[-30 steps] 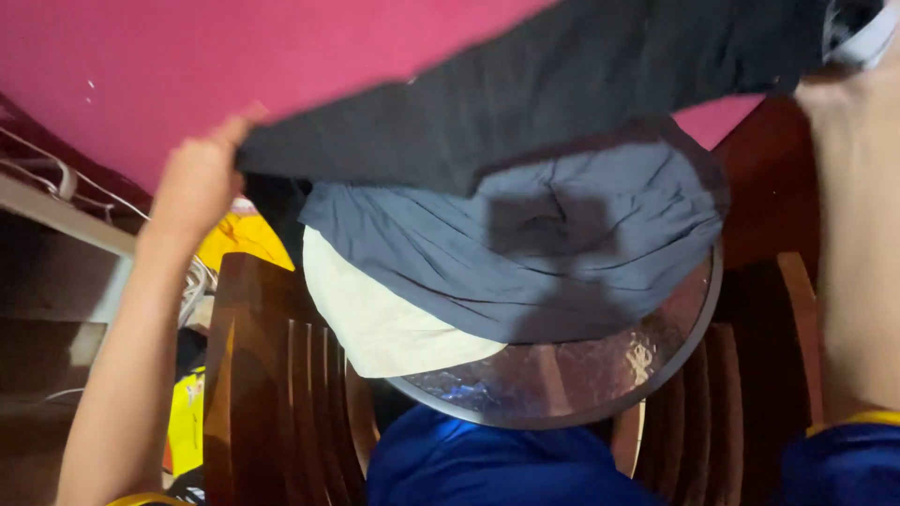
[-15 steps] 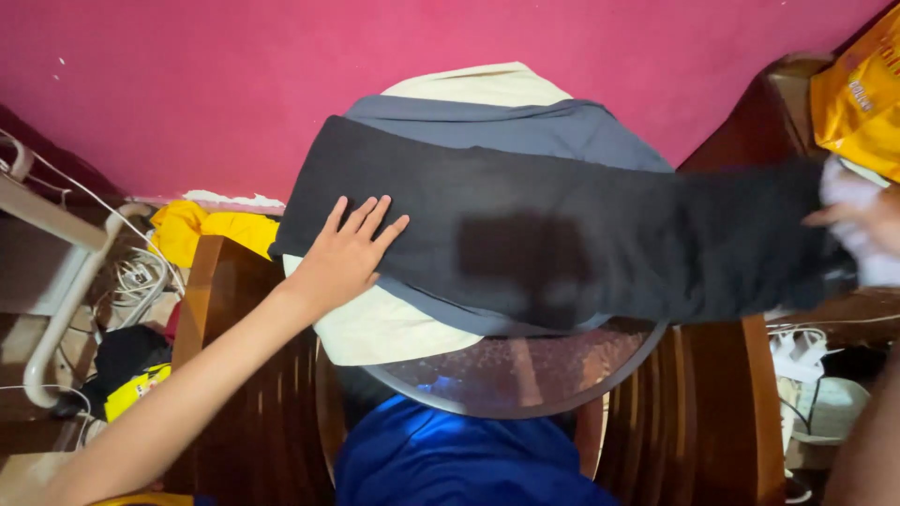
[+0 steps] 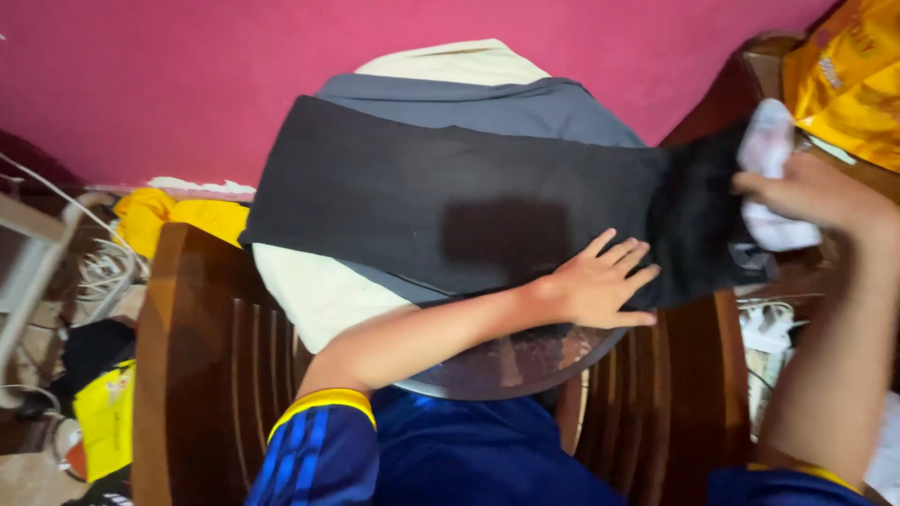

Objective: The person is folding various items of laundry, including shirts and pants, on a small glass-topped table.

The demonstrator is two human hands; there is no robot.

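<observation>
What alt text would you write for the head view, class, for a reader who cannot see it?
A person's left hand presses flat on a black garment spread across folded grey and cream clothes on a round glass table. The right hand holds a white cloth at the garment's end.

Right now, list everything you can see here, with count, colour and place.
dark garment: one, black, spread across the pile on the table
grey garment: one, blue-grey, under the black one
cream cloth: one, bottom of the pile
glass table: one, round, under the pile
wooden chairs: two, brown, either side
yellow bag: one, top right
white cloth: one, in right hand
left hand: flat on the black garment
right hand: gripping the white cloth at the garment's end
</observation>
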